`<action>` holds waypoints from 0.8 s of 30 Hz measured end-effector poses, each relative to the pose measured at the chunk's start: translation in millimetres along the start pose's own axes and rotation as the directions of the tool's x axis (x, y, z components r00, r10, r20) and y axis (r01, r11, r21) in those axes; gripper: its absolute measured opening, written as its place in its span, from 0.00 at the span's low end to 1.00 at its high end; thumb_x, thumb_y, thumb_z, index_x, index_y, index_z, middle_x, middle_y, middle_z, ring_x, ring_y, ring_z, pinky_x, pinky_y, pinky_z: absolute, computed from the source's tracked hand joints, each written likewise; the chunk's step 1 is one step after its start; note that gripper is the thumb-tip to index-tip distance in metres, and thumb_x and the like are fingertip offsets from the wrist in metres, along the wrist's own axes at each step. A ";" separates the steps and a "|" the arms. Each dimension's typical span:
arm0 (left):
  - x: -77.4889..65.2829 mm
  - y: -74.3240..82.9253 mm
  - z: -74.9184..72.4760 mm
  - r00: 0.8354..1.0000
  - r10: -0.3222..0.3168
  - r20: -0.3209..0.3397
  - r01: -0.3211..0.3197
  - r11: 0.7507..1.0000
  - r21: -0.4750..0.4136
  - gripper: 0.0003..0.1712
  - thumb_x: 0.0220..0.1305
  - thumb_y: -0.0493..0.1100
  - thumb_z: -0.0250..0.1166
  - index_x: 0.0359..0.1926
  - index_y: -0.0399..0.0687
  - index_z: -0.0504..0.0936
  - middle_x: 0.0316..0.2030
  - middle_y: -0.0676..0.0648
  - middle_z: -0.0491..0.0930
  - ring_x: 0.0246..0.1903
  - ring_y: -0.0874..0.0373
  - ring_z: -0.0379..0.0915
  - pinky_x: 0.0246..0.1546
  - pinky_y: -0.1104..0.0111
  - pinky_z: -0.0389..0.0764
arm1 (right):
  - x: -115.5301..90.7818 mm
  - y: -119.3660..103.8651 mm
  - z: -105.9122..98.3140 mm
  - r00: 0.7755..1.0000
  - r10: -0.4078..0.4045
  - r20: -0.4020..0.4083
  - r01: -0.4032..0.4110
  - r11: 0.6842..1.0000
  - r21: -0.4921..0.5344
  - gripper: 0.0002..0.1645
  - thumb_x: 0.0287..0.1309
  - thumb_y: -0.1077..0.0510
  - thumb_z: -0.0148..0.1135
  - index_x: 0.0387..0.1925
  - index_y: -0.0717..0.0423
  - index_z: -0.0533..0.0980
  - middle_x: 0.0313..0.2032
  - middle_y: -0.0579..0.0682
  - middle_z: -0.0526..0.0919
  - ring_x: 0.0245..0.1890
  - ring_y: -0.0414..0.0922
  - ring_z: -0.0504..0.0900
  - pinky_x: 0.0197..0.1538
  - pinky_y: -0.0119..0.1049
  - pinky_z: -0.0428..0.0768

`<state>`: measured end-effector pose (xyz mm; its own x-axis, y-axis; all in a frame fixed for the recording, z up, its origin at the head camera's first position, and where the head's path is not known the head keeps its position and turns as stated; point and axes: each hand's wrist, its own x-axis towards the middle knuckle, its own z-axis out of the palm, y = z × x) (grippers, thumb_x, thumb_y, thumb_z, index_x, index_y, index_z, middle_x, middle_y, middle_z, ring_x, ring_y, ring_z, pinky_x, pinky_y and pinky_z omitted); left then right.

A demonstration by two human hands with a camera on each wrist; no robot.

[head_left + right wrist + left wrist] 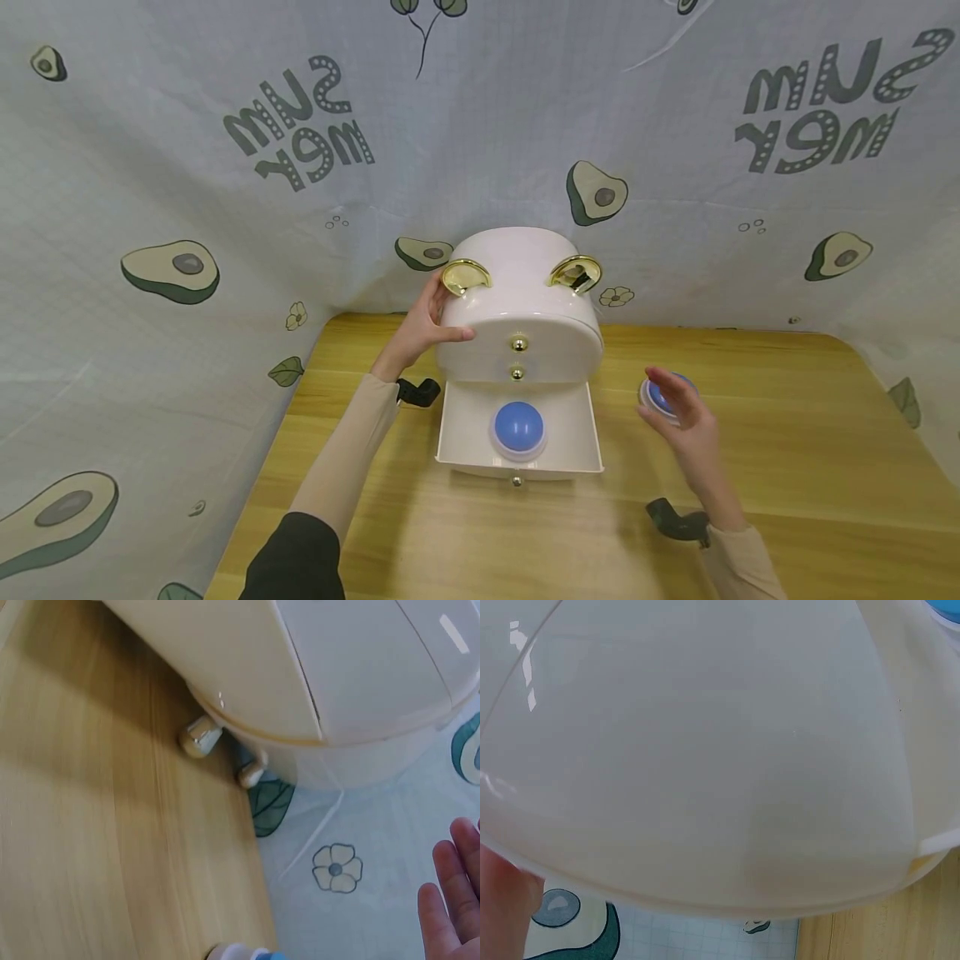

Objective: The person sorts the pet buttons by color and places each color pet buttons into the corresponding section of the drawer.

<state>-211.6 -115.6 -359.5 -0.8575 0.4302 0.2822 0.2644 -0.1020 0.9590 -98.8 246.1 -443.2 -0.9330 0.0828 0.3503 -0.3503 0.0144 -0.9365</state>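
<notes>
A glossy white storage box [517, 287] with gold ear-shaped handles stands on the table, its lower drawer [461, 437] pulled out. Inside the drawer sits a round white piece with a blue domed top [519, 427]. My left hand [416, 333] rests against the box's left side, thumb toward the front, fingers partly hidden behind it. To the right of the box, my right hand [692, 429] hovers beside a second blue-topped round piece [660, 402], partly covering it in the head view. In the right wrist view, its fingers [454, 889] are extended and hold nothing.
The wooden table [787, 417] reaches back to a pale cloth [495, 125] printed with avocados and lettering. Small gold knobs [517, 344] dot the box front. Gold-coloured feet [201, 736] show under the box in the right wrist view.
</notes>
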 end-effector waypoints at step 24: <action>4.9 -25.1 -8.0 0.999 0.047 -0.002 -0.047 0.999 0.004 0.56 0.44 0.21 0.69 0.71 0.45 0.48 0.70 0.46 0.54 0.69 0.59 0.49 0.68 0.64 0.49 | -1.3 30.2 -34.2 0.988 0.075 -0.131 -0.104 0.968 -0.229 0.38 0.54 0.76 0.61 0.67 0.64 0.62 0.61 0.42 0.70 0.66 0.38 0.60 0.67 0.25 0.53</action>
<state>-226.0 -118.2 -381.9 -0.8453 0.4227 0.3268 0.3059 -0.1187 0.9446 -105.4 280.6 -472.5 -0.9377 0.2138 0.2738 -0.2230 0.2338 -0.9464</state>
